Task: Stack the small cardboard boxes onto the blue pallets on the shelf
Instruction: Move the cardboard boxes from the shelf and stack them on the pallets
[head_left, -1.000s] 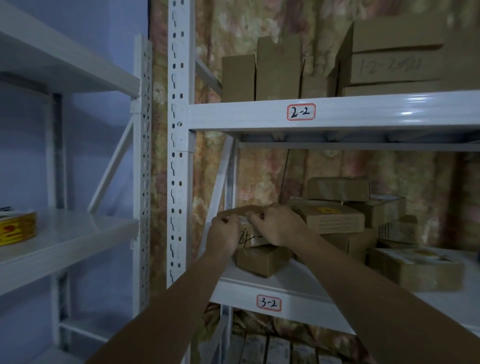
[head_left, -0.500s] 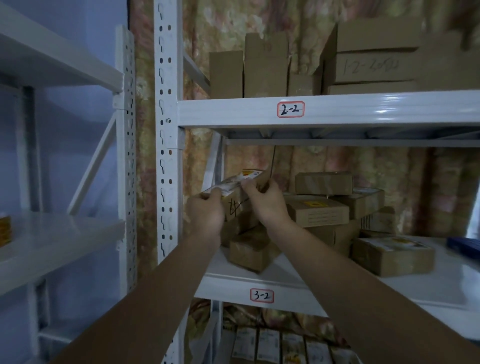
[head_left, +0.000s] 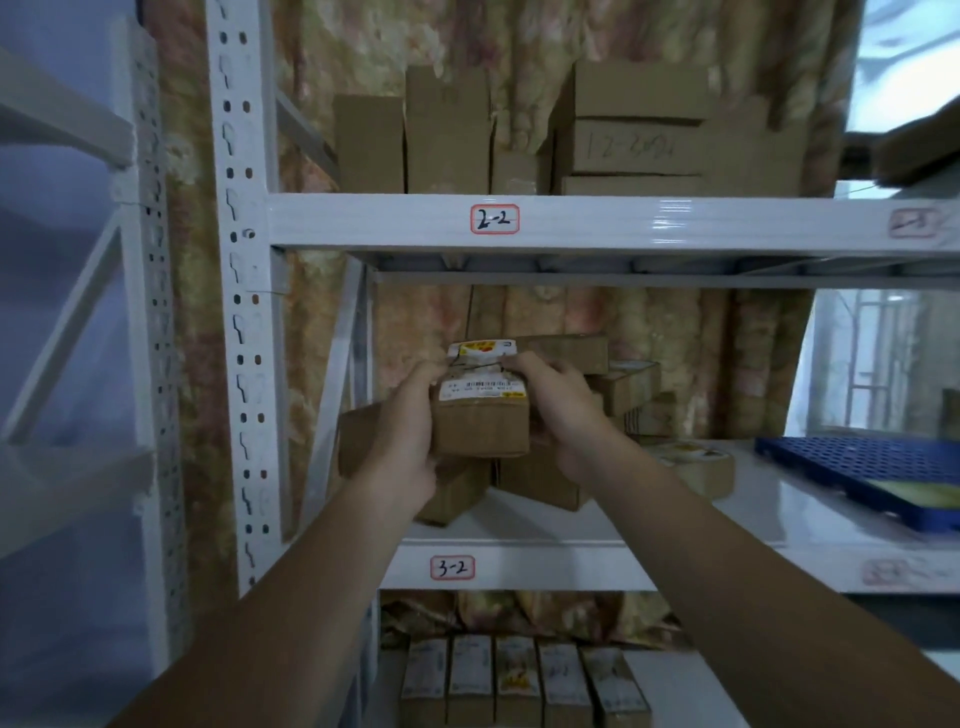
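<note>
Both my hands hold one small cardboard box (head_left: 480, 423) with a white barcode label, lifted above the shelf marked 3-2 (head_left: 571, 566). My left hand (head_left: 402, 441) grips its left side and my right hand (head_left: 558, 410) grips its right side, fingers curled over the top. Behind and below it lies a loose pile of small cardboard boxes (head_left: 613, 384) on the left part of that shelf. A blue pallet (head_left: 878, 478) with a grid top sits on the same shelf at the far right, with something yellowish lying on it.
The shelf marked 2-2 (head_left: 623, 221) above carries larger cardboard boxes (head_left: 639, 135). A white perforated upright (head_left: 241, 312) stands to the left of my arms. A row of labelled packs (head_left: 519, 680) fills the level below. Another white rack (head_left: 67, 312) stands further left.
My hands have lifted the box off the pile and pulled it toward me, turning its labelled face up. The view has swung right, bringing the blue pallet into sight.
</note>
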